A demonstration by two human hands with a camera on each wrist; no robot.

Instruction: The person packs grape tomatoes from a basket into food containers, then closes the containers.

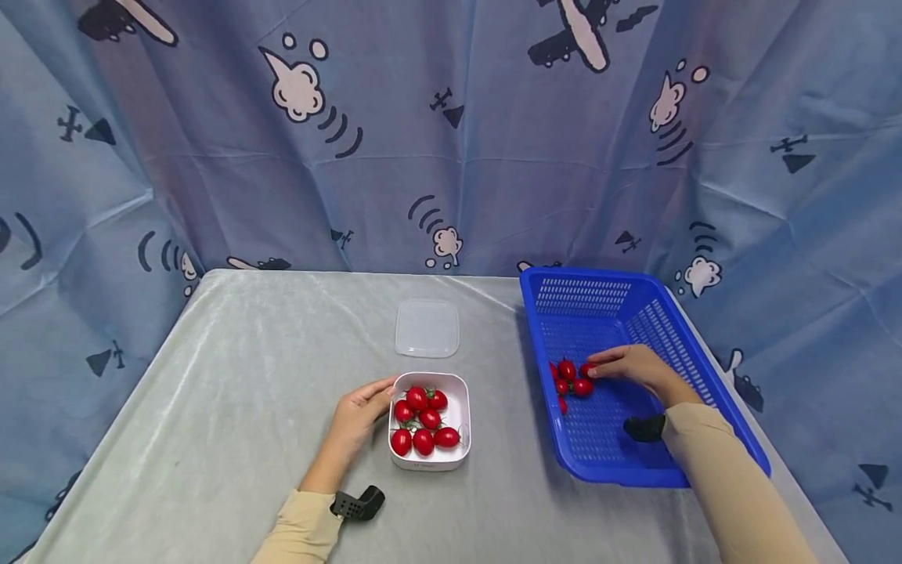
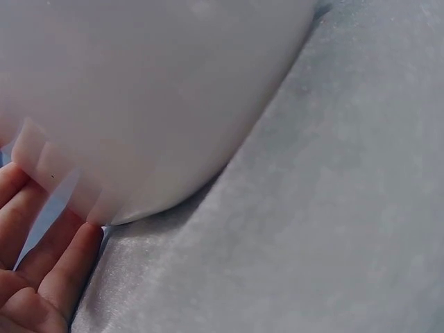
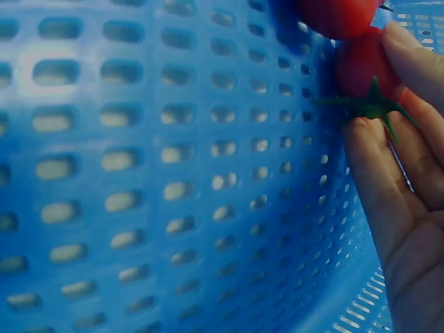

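Note:
In the head view, my right hand (image 1: 641,370) reaches into a blue plastic basket (image 1: 620,475). Its thumb and fingers pinch a red cherry tomato (image 3: 361,64), whose green calyx shows in the right wrist view. Several more cherry tomatoes (image 1: 582,388) lie beside it along the basket's left side. My left hand (image 1: 357,413) touches the left back corner of a square white container (image 1: 427,465). The left wrist view shows its fingertips (image 2: 90,236) resting against the container's outer wall. Inside that container sit several cherry tomatoes (image 1: 423,442) with green calyxes.
A clear, flat square lid (image 1: 427,329) lies on the table behind the white container. The table (image 1: 232,392) is covered with a pale grey cloth. Blue patterned curtains (image 1: 395,141) hang behind the table and along both sides.

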